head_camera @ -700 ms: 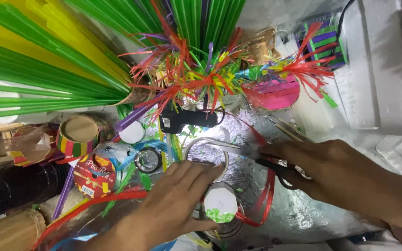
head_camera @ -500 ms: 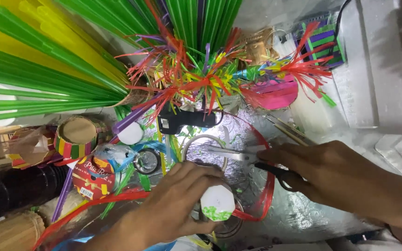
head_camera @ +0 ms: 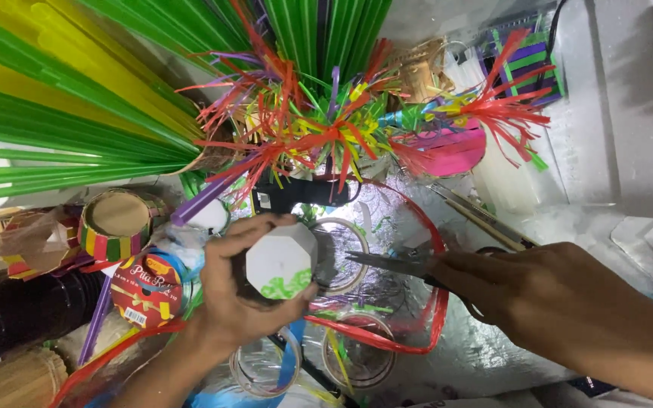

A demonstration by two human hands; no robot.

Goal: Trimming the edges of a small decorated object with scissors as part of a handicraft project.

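Observation:
My left hand point(head_camera: 243, 291) grips a small white octagonal piece point(head_camera: 281, 263) with a green smear, lifted above the cluttered surface. My right hand point(head_camera: 523, 291) holds a pair of scissors point(head_camera: 391, 262) whose blades point left, their tips close to the white piece. A red ribbon strip point(head_camera: 387, 341) loops below and around the scissors. Beneath both hands lie clear tape rolls point(head_camera: 341, 257) on silver foil point(head_camera: 478, 355).
Long green and yellow strips point(head_camera: 54, 113) fan out at upper left. A spiky multicoloured ornament point(head_camera: 319, 136) and a pink round piece point(head_camera: 455, 147) sit at the top. A striped cardboard ring point(head_camera: 115, 223) and a red ribbon spool point(head_camera: 145, 291) lie left. White foam blocks point(head_camera: 629, 98) stand right.
My left hand has lifted the white octagonal piece up off the surface and turned it toward the scissors. My right hand with the scissors stayed nearly still.

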